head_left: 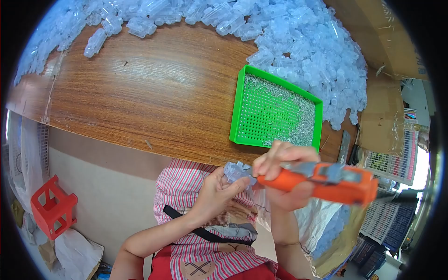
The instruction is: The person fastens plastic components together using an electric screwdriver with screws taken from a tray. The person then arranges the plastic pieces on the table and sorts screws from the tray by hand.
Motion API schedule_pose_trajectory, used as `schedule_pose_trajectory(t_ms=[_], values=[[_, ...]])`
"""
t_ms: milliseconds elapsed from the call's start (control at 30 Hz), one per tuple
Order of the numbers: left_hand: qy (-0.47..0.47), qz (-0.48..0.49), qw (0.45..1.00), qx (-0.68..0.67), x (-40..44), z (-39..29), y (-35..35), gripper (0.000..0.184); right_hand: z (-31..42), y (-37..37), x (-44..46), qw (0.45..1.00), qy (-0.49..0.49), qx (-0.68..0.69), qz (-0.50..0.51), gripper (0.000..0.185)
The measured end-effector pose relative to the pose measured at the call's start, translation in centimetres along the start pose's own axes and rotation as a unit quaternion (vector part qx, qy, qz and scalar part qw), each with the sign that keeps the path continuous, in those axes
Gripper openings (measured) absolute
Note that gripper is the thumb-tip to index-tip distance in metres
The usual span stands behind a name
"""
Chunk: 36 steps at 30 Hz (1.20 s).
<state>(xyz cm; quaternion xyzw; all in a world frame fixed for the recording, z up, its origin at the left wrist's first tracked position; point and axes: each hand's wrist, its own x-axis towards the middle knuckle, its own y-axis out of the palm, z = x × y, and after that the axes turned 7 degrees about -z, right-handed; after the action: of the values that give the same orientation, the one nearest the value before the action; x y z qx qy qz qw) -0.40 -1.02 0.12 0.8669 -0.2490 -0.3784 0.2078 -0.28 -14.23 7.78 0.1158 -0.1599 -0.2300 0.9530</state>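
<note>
Between the thumb and fingers of my left hand (215,193) is a clear plastic part (234,171), just off the table's front edge. My right hand (287,175) is wrapped round an orange electric screwdriver (343,184), somewhat blurred by motion. The tool points left, its tip end meeting or very close to the clear part; my fingers hide the exact contact. Just beyond my right hand lies a green perforated tray (236,109) with many small silvery screws (305,116) gathered along its far and right sides.
A large heap of clear plastic parts (303,44) covers the back and right of the wooden table (154,88). Cardboard (382,116) stands at the right, with a metal ruler-like strip (344,147) near it. A red stool (53,207) is on the floor at left.
</note>
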Motion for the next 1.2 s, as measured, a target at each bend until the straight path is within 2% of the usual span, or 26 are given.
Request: schedule_pose_trajectory(t_ms=[33,67,167,267,367,467,700,800,900,1000,1067,1100,1200], values=[[-0.004,0.011,1.000,-0.021,-0.3,-0.6,0.1,0.028,-0.3,0.0,0.8,0.997,-0.019,0.078,-0.013,0.036],[-0.047,0.032,0.998,0.013,-0.6,-0.9,-0.4,0.034,0.1,-0.3,2.1,0.996,-0.050,0.069,-0.011,0.047],[-0.054,0.068,0.996,0.005,-1.4,-1.3,-0.1,0.032,-0.7,-1.1,5.2,0.993,-0.094,0.073,-0.002,0.057],[-0.120,0.092,0.988,0.008,-0.8,-1.0,-0.6,0.031,-3.3,-0.9,6.7,0.994,-0.077,0.026,-0.067,0.054],[-0.154,0.124,0.980,-0.004,-0.5,-1.4,-1.0,0.030,-4.8,-0.6,6.8,0.993,-0.089,-0.049,-0.065,0.051],[-0.149,0.102,0.983,-0.015,-0.5,-1.3,-0.9,0.028,-5.1,-0.2,6.6,0.992,-0.091,-0.062,-0.060,0.050],[-0.115,0.125,0.985,-0.014,-0.1,-0.8,-1.1,0.024,-5.5,-0.4,6.6,0.992,-0.092,-0.075,-0.048,0.048],[-0.091,0.111,0.990,0.002,0.0,-0.9,-0.9,0.025,-5.7,-0.3,6.6,0.994,-0.100,-0.007,-0.049,0.036],[-0.087,0.105,0.991,0.019,0.3,-0.9,-1.0,0.027,-5.2,-0.2,6.5,0.993,-0.098,-0.027,-0.063,0.039],[-0.094,0.103,0.990,0.017,0.4,-1.0,-0.9,0.027,-2.8,-1.3,5.9,0.996,-0.062,0.069,-0.011,0.058],[-0.094,0.102,0.990,0.015,0.4,-0.7,-1.0,0.027,0.7,-1.2,4.7,0.994,-0.067,0.079,0.039,0.060],[-0.091,0.099,0.991,0.017,0.4,-0.7,-1.0,0.026,1.8,-1.2,3.9,0.994,-0.077,0.050,0.065,0.061],[-0.082,0.098,0.992,0.012,0.4,-0.7,-0.9,0.026,1.5,-0.9,1.2,0.994,-0.087,-0.017,0.057,0.064]])
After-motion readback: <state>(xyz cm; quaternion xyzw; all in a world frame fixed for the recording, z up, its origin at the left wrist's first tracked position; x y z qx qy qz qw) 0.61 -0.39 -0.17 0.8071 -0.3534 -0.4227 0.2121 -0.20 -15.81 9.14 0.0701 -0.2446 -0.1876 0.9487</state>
